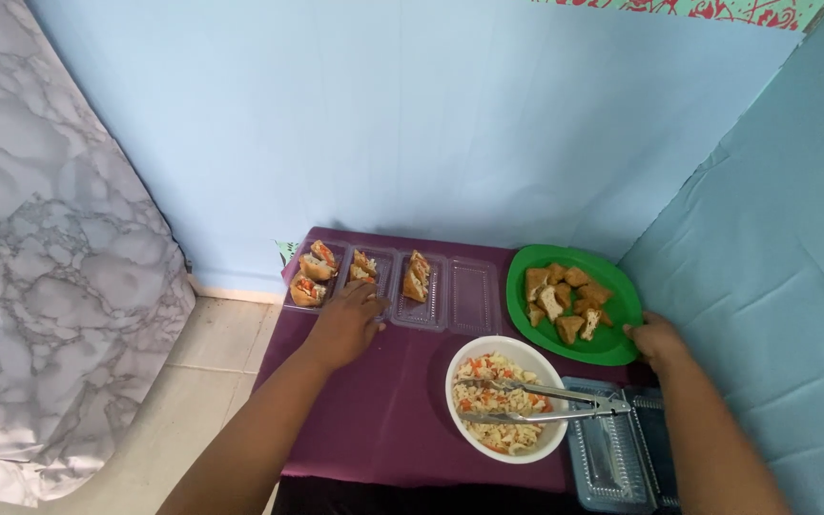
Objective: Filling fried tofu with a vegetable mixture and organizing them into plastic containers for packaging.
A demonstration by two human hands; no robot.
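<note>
My left hand [348, 322] reaches over the near edge of a row of clear plastic trays [469, 298] that hold several stuffed fried tofu pieces [314, 272]; its fingers are curled at a tray's edge, and I cannot tell whether they hold a piece. My right hand [655, 338] grips the near right rim of a green plate [612, 349] piled with several plain fried tofu pieces [562, 300]. A white bowl [534, 357] of shredded vegetable filling sits between my hands, with metal tongs [550, 402] lying across it.
Everything stands on a small table under a purple cloth [393, 401]. A stack of clear plastic lids [612, 458] lies at the near right. Light blue walls close in behind and on the right. A marble-patterned covering [50, 248] hangs at the left over a tiled floor.
</note>
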